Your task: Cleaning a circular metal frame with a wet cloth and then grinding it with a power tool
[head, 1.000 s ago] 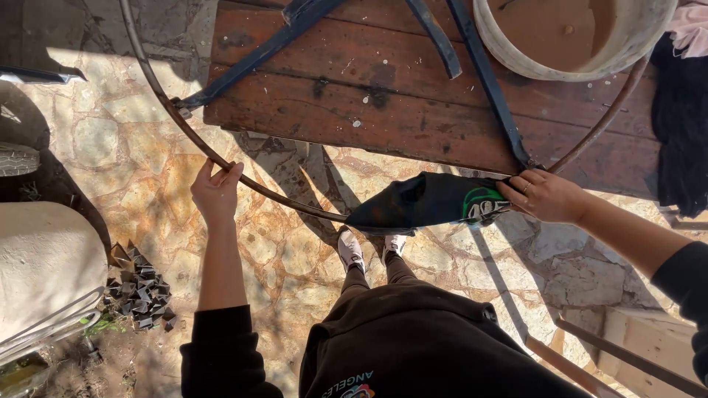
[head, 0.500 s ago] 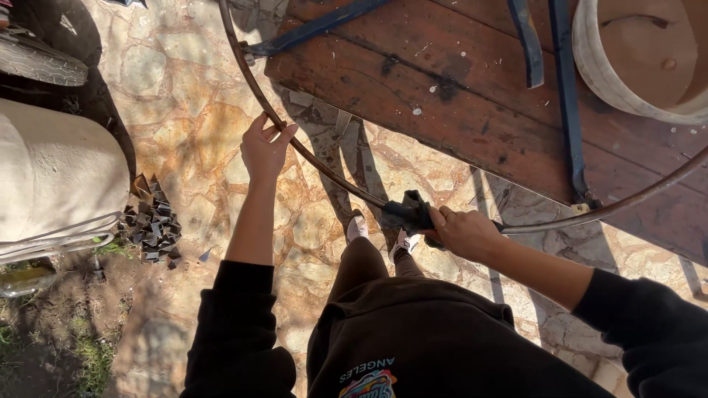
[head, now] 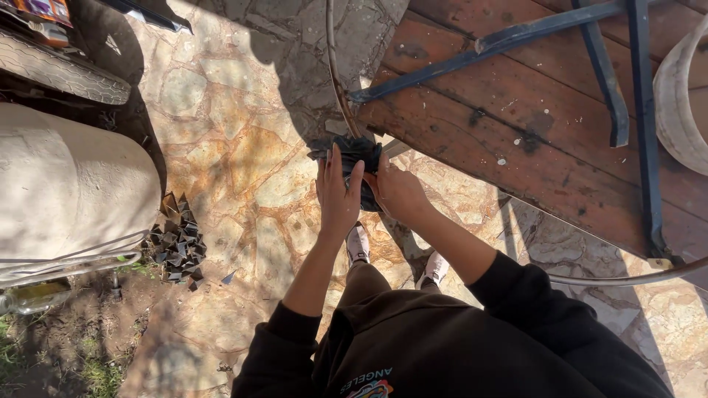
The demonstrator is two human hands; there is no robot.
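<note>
The left hand (head: 338,193) lies flat, fingers stretched out together, pressed against the near side of a black cloth (head: 355,158). The right hand (head: 397,190) is curled round the cloth from the other side, so the two hands squeeze it between them; how firmly the right fingers close cannot be told, since the cloth and the left hand cover them.

The cloth is bunched around a thin, rusty metal hoop (head: 335,70), at the spot where the hoop passes the corner of a worn wooden platform (head: 516,140) and meets a blue metal bar (head: 472,51). The hoop curves away upward and comes back into view far to the right.

To wipe the hoop well, the cloth should wrap fully round the rod, with both palms keeping even pressure while sliding along the curve, not across it. The joint with the bar looks likely to snag the fabric, so it is probably wise to ease off there and take a fresh hold.

Below, a stone floor (head: 236,162) carries a pile of small dark scraps (head: 177,239) beside a pale rounded tank (head: 66,191).
</note>
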